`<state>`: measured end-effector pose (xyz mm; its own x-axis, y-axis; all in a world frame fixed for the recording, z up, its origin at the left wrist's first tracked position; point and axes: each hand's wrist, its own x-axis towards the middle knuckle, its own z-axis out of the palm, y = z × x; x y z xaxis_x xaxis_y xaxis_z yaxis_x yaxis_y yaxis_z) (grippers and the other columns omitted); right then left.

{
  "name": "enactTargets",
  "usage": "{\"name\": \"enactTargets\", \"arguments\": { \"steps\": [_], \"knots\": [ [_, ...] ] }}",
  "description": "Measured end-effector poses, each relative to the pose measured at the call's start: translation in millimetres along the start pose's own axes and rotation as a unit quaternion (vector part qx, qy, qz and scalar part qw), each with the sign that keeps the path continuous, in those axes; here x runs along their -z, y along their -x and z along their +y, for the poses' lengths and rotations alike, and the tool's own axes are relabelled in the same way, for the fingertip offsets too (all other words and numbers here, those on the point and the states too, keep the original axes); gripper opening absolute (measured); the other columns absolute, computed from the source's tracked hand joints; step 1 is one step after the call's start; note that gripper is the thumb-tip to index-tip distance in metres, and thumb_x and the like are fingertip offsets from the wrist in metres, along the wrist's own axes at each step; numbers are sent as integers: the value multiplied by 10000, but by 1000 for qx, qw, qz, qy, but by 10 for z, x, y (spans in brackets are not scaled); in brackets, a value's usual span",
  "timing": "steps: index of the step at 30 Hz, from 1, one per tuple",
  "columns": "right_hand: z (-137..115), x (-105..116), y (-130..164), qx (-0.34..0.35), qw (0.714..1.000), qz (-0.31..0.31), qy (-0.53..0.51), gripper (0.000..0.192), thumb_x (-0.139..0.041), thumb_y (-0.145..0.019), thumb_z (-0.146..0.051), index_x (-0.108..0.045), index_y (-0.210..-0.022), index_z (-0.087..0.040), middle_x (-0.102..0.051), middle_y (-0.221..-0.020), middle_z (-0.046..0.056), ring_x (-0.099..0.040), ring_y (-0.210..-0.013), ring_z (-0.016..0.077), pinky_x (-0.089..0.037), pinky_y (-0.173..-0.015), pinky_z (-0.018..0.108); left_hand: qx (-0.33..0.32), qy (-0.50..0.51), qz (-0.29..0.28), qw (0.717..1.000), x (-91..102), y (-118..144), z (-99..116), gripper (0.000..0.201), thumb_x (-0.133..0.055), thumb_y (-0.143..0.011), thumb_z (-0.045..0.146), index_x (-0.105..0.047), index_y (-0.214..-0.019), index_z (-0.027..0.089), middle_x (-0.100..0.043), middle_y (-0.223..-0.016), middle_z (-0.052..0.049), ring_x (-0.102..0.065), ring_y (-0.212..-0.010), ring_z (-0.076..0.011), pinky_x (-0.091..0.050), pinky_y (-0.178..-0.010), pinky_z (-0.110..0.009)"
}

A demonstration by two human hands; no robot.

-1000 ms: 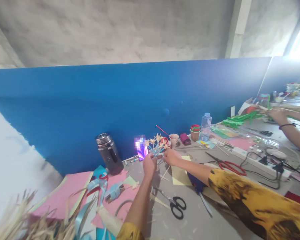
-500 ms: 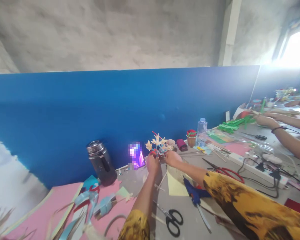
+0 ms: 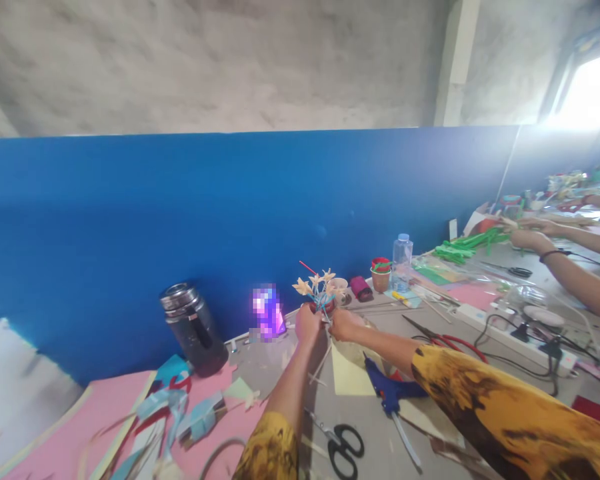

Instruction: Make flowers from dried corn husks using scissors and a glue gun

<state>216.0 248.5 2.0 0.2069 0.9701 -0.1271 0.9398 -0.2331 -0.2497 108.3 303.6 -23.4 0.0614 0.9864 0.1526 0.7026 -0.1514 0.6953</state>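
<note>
The little bunch of paper flowers (image 3: 316, 288) was the main thing here: pale cream star-shaped blooms on thin light-blue stems, with one skinny red stick poking out at the top left. It was held up just above the grey table (image 3: 460, 333), close to the blue partition wall (image 3: 180, 213), which looked smooth and matte.

The left hand (image 3: 307, 325) was curled closed around the base of the stems, fingers wrapped tight. The right hand (image 3: 344, 324) sat just beside it, fingers bent in and pinching at the lower stems too, so both were touching the same bunch. Sleeves were a mottled yellow and black fabric.

Stuff around it: a dark, shiny cylindrical flask (image 3: 193, 328) standing to the left, pink paper sheets (image 3: 80, 427) with curly light-blue ribbon strips (image 3: 180, 410) on them, a pale yellow square of paper (image 3: 350, 377) right under the forearm, a blue glue gun (image 3: 387, 387) beside that, and black-handled scissors (image 3: 343, 450) lying flat near the bottom edge. Further back were a clear plastic bottle (image 3: 401, 257), a small brown cup (image 3: 381, 277) and red-handled scissors (image 3: 447, 341). Another person's arms (image 3: 570, 267) reached onto the table at far right, near some green strips (image 3: 467, 245).
</note>
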Motion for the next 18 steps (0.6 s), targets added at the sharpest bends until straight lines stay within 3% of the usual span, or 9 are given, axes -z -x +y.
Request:
{"name": "enactTargets", "arguments": {
  "steps": [4, 8, 12, 18],
  "knots": [
    [32, 80, 126, 41, 998, -26, 34, 193, -709, -835, -235, -735, -997, -133, -743, -1039, 157, -712, -991, 289, -561, -812, 368, 6, 0, 3, 1000, -86, 30, 23, 101, -612, -828, 189, -652, -917, 160, -734, -937, -113, -700, -909, -240, -471, -756, -292],
    [124, 177, 314, 77, 994, -33, 69, 276, -704, -787, -297, -754, -999, -127, -740, -1089, 198, -691, -1070, 358, -547, -828, 397, 21, -3, 17, 1000, -136, 78, 19, 174, -604, -825, 179, -609, -997, 162, -723, -1031, -142, -685, -1004, -274, -464, -786, -314],
    [192, 292, 519, 105, 988, -59, 95, 243, -685, -776, -319, -772, -903, -130, -760, -970, 189, -714, -1000, 347, -544, -796, 378, 32, -2, 29, 999, -141, 119, -15, 333, -601, -828, 165, -521, -1151, 171, -714, -1088, -143, -681, -1029, -260, -458, -801, -310],
    [165, 452, 774, 132, 982, -87, 102, 208, -665, -787, -311, -766, -732, -138, -763, -808, 150, -730, -884, 301, -531, -745, 332, 25, -18, 27, 999, -129, 125, -28, 233, -545, -891, 183, -527, -1123, 182, -718, -1053, -125, -691, -976, -235, -451, -775, -290]
  ]
}}
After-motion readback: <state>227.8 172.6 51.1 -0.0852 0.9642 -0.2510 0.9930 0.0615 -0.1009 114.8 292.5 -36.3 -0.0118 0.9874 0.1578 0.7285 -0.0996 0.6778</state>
